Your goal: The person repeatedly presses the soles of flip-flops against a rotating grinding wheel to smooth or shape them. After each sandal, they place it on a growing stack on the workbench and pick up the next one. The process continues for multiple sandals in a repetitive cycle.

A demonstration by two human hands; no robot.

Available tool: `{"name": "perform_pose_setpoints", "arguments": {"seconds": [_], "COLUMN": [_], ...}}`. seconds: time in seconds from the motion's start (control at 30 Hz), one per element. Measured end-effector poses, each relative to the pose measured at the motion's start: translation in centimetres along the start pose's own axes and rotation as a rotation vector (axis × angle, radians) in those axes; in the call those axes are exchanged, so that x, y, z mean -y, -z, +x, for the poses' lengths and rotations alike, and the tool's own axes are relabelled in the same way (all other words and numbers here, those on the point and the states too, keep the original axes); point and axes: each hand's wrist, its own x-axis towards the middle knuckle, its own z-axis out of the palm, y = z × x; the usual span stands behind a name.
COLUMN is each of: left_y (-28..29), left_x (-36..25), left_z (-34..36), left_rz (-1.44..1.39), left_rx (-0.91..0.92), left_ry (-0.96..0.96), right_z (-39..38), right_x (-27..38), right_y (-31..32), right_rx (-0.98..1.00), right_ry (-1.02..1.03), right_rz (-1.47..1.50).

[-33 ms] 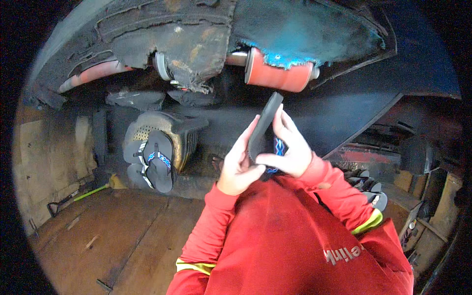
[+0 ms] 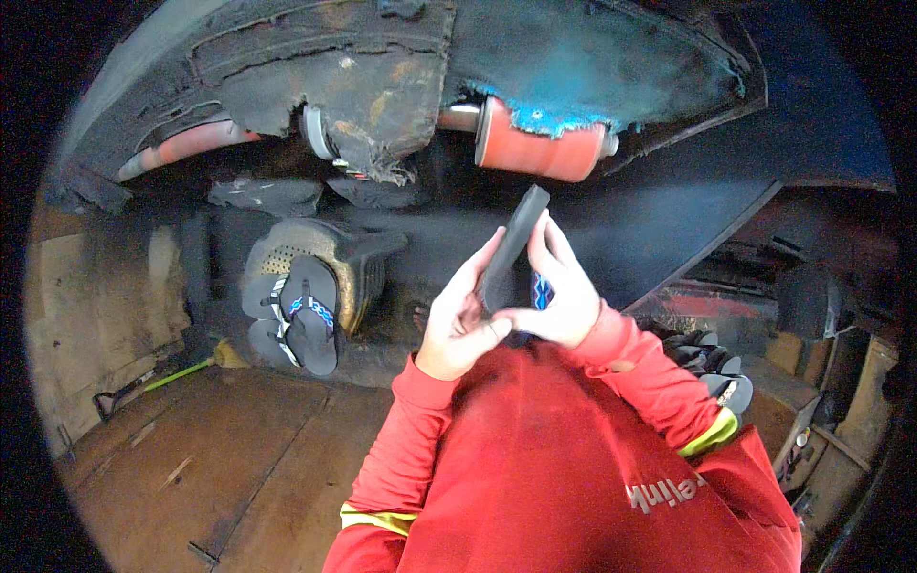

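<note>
"Sandal [image 2: 516,239] first: where is it, and what are the fingers doing?"

"It's tilted in front of the chest, upper end just below the roller [image 2: 540,148]. Fingers of the left hand [image 2: 454,323] grasp it from one side, those of the right hand [image 2: 573,304] from the other."

"What could go wrong?"

"The roller's streaks suggest spin. If the grip slipped on contact, it might snatch the sandal away. Fingertips sit near that upper end, so lifting too far could graze them. The frayed cover [image 2: 573,57] hangs close enough that it might catch as well."

"Counts?"

"Two hands, one held sandal with a blue strap [image 2: 542,291]. Two red rollers, the second [image 2: 186,146] partly covered, well off to the left. One pale wheel [image 2: 317,132]. One perforated stand [image 2: 310,232], bearing at least two overlapping sandals [image 2: 320,349]."

"And at the right?"

"Several more sandals [image 2: 735,393], too overlapped to count."
</note>
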Motion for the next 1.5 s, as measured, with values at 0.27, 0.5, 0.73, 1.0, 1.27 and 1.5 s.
{"name": "perform_pose_setpoints", "arguments": {"seconds": [0.27,0.5,0.73,1.0,1.27,1.5], "left_y": [-2.2,-2.3,-2.6,-3.1,-2.9,-1.4], "left_x": [-2.0,-3.0,-1.7,-1.8,-2.5,-0.7], "left_z": [5.3,7.7,7.4,6.6,10.6,4.1], "left_rz": [1.086,1.614,1.363,1.389,1.456,0.973], "left_rx": [-0.302,-0.224,-0.304,-0.371,-0.335,-0.374], "left_ry": [0.096,0.243,0.216,-0.022,0.359,-0.092], "right_z": [0.1,1.2,1.2,1.1,3.4,1.8], "right_x": [-2.1,-1.4,-3.6,-1.2,-0.6,0.2], "right_y": [-5.3,-4.1,-2.8,-2.4,2.1,-2.6], "right_rx": [-0.210,-0.108,-0.121,-0.020,0.172,-0.209], "right_ry": [-0.006,-0.109,0.029,-0.127,-0.381,0.002], "right_rz": [-0.197,0.265,0.101,0.280,0.320,-0.352]}}
